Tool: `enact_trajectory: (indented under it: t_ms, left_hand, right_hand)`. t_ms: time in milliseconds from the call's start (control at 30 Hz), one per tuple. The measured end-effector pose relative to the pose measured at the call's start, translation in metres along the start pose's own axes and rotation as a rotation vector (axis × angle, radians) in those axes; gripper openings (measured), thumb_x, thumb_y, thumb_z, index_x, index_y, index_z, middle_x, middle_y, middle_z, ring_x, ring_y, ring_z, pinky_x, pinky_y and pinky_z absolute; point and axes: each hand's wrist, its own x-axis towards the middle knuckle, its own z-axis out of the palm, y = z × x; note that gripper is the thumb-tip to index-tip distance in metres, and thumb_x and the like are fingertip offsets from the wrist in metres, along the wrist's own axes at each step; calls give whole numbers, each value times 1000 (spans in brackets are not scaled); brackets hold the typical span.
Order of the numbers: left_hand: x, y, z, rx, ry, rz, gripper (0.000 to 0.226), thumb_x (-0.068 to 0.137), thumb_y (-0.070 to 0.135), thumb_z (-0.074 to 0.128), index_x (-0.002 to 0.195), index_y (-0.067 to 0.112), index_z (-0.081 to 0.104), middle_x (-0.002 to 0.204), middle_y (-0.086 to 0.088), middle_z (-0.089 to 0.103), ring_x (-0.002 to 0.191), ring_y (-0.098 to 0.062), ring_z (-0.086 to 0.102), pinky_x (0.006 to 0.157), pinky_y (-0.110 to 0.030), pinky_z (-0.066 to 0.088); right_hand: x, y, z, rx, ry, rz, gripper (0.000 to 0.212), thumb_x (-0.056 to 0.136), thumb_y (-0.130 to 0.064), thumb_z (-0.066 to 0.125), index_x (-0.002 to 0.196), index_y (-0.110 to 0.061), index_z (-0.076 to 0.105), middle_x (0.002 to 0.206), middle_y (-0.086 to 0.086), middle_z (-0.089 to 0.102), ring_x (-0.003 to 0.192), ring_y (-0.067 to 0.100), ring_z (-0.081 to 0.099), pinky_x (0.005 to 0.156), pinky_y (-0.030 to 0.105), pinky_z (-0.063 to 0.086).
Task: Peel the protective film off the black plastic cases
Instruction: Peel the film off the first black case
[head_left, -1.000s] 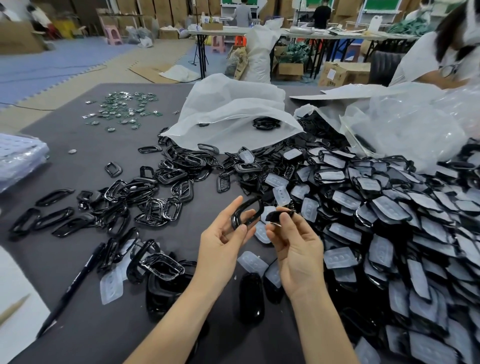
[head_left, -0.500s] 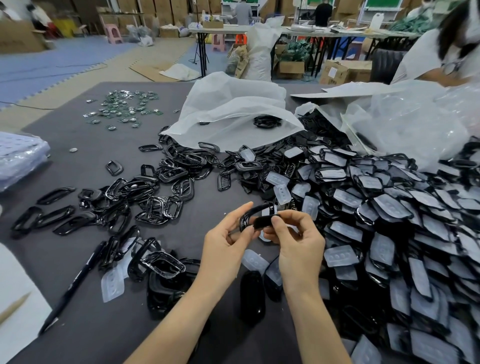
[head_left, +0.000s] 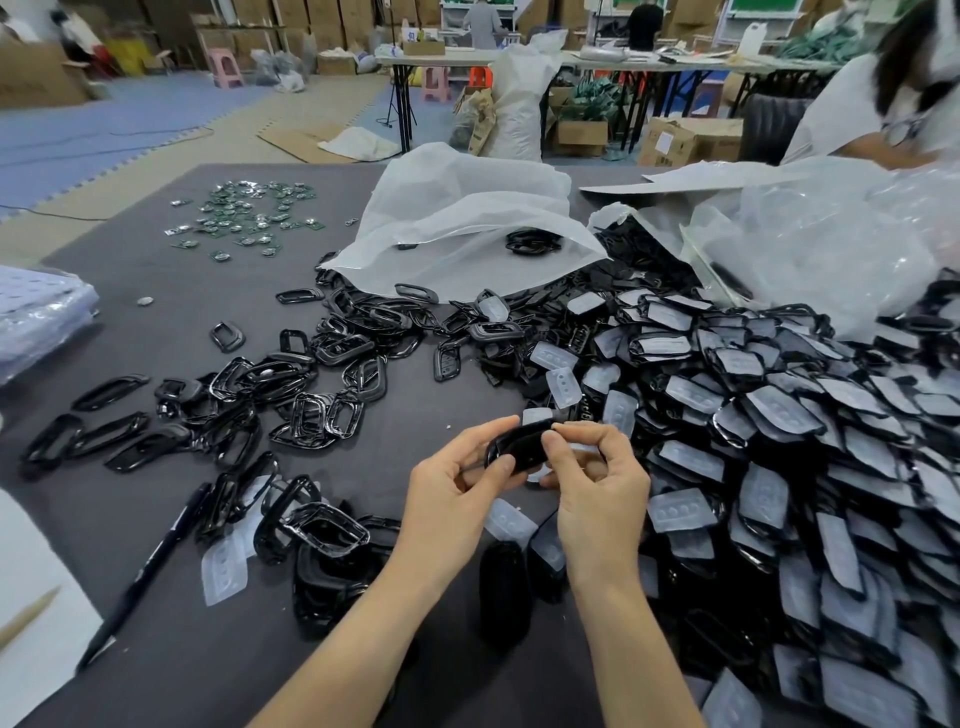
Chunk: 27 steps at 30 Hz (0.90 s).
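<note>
- Both forearms reach in from the near edge with the wrists raised off the counter (head_left: 156, 322). The hands meet just above it, at centre.
- The left hand (head_left: 452, 499) takes the black case (head_left: 519, 447) from the left. Its grip is pinched on that end, thumb on top and fingers curled beneath.
- The right hand (head_left: 602, 493) has its grip pinched on the case's right end, thumb and forefinger pressed at the edge. I cannot tell whether film lies between them.
- The case looks light, stiff and glossy, so probably slippery, and the film is likely thin and limp. It is best held by the rims, with the film lifted from a corner.
- A pen (head_left: 150, 566) lies to the left of the hands.
- To the right, a pile of cases (head_left: 779, 415) carries pale film, and to the left open frames (head_left: 291, 395) lie scattered.
- Farther off are a white bag (head_left: 467, 228) and green boards (head_left: 244, 218).
</note>
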Motion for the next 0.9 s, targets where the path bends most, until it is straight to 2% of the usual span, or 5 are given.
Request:
enact_trajectory:
  t_ms: [200, 300, 433, 633, 900]
  left_hand:
    - [-1, 1, 0, 18, -16, 7, 38, 91, -15, 50, 108, 15, 67, 95, 1, 76, 91, -14, 72, 77, -19, 55]
    - [-1, 0, 0, 28, -6, -9, 37, 91, -16, 50, 104, 15, 68, 92, -2, 75, 89, -15, 72, 76, -19, 55]
    - [1, -4, -2, 39, 11, -37, 29, 91, -11, 54, 102, 13, 67, 88, -6, 75, 86, -18, 73, 74, -22, 56]
    - [3, -6, -4, 35, 23, -96, 25, 92, -3, 58, 97, 18, 72, 89, -5, 76, 84, -22, 74, 71, -24, 58]
    - [4, -8, -5, 120, 24, -107, 16, 96, -2, 52, 95, 9, 63, 80, -9, 74, 72, -27, 74, 62, -25, 58]
  right_hand:
    - [1, -1, -2, 86, -34, 65, 18, 84, 0, 68, 81, -15, 59, 72, 0, 65, 59, 8, 62, 56, 21, 52]
    - [2, -1, -3, 132, -67, 103, 22, 84, 4, 66, 89, -14, 55, 79, 7, 63, 69, 12, 63, 60, 24, 53]
    - [1, -3, -3, 115, -103, 118, 21, 84, 5, 66, 94, -11, 56, 78, 10, 64, 69, 15, 64, 61, 24, 54]
    - [-1, -2, -2, -91, -142, 6, 20, 83, 1, 68, 87, -18, 64, 77, 0, 69, 71, 9, 66, 64, 23, 54]
    - [-3, -3, -3, -251, -144, -107, 15, 87, -7, 66, 84, -22, 69, 72, -11, 69, 65, 0, 64, 58, 8, 46]
